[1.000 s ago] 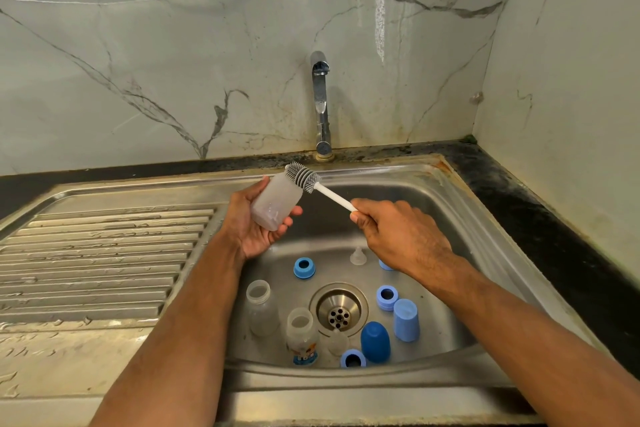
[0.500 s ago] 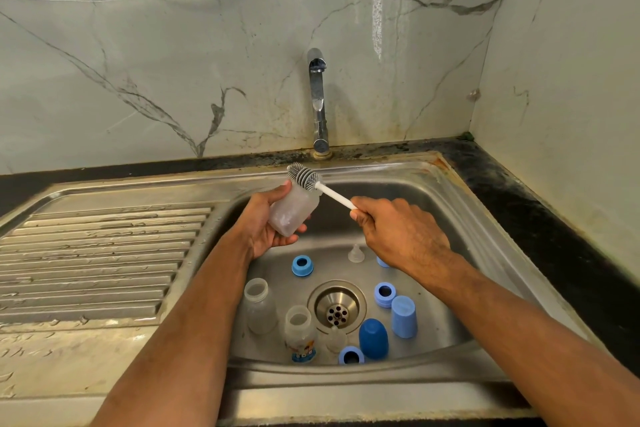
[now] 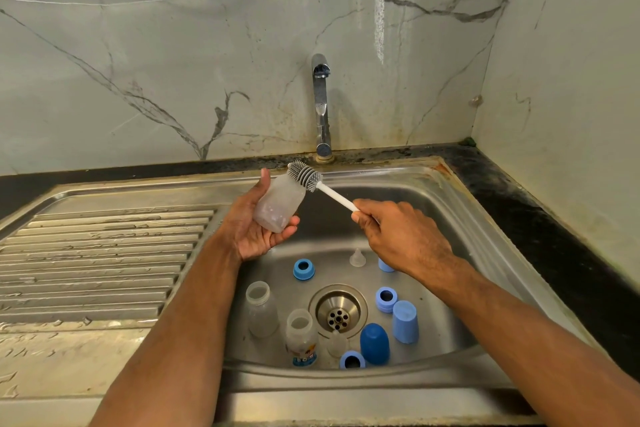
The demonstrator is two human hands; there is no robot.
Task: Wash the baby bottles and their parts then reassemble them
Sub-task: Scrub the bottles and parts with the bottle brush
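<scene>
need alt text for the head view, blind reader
Over a steel sink, the left hand holds a clear baby bottle while the right hand holds a brush at its mouth. Two more bottles, blue caps, rings and teats lie around the drain below a tap with no water showing.

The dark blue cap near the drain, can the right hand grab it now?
Probably not yet. The right hand is busy gripping the brush. The dark blue cap stands uncovered below that arm, so the way looks free once the brush is put down.
</scene>
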